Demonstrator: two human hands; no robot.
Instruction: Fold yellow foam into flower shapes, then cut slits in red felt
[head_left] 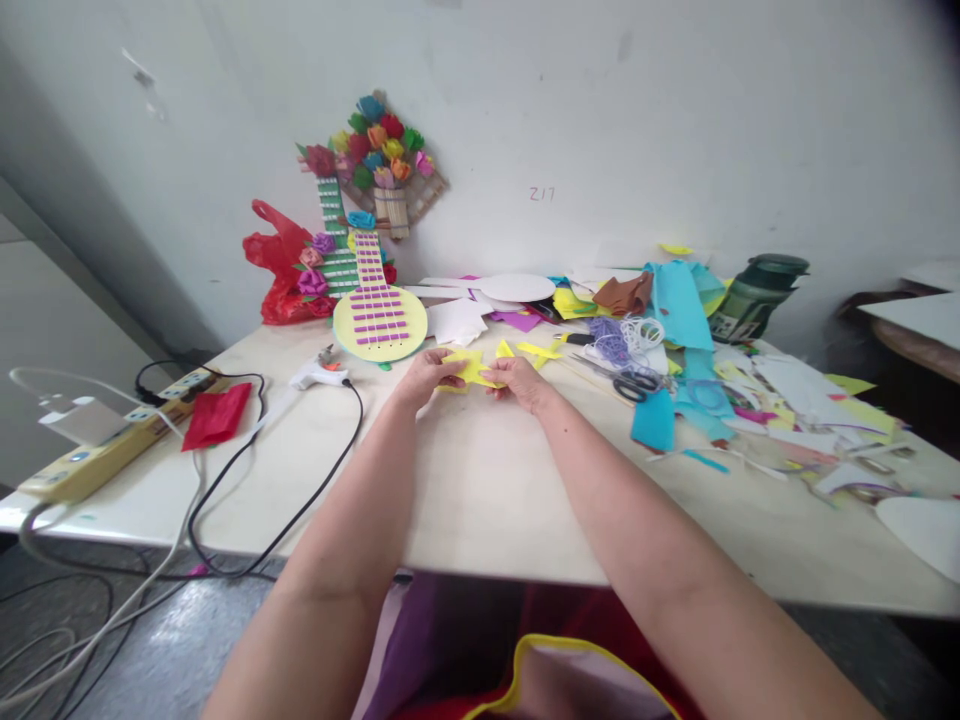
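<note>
Between my two hands, just above the tabletop, is a piece of yellow paper point(473, 370), perhaps crepe paper. My left hand point(433, 379) pinches its left side, and my right hand point(519, 383) pinches the right side. The fingers partly cover the piece, so its full shape is hidden. More yellow strips point(540, 351) lie on the table just beyond my right hand. A guitar-shaped craft piece point(380, 325) in pale yellow with purple bars leans behind my left hand. Left of that hand rests a white glue gun point(321, 373) with a black cord.
On the left are a power strip point(90, 465), cables and a red packet point(217, 416). Dark-handled scissors point(634, 385), purple yarn point(609, 340) and blue crepe paper point(679, 300) lie right. Paper scraps point(802, 400) and a green bottle point(759, 298) are farther right. Paper flowers point(382, 145) stand against the wall.
</note>
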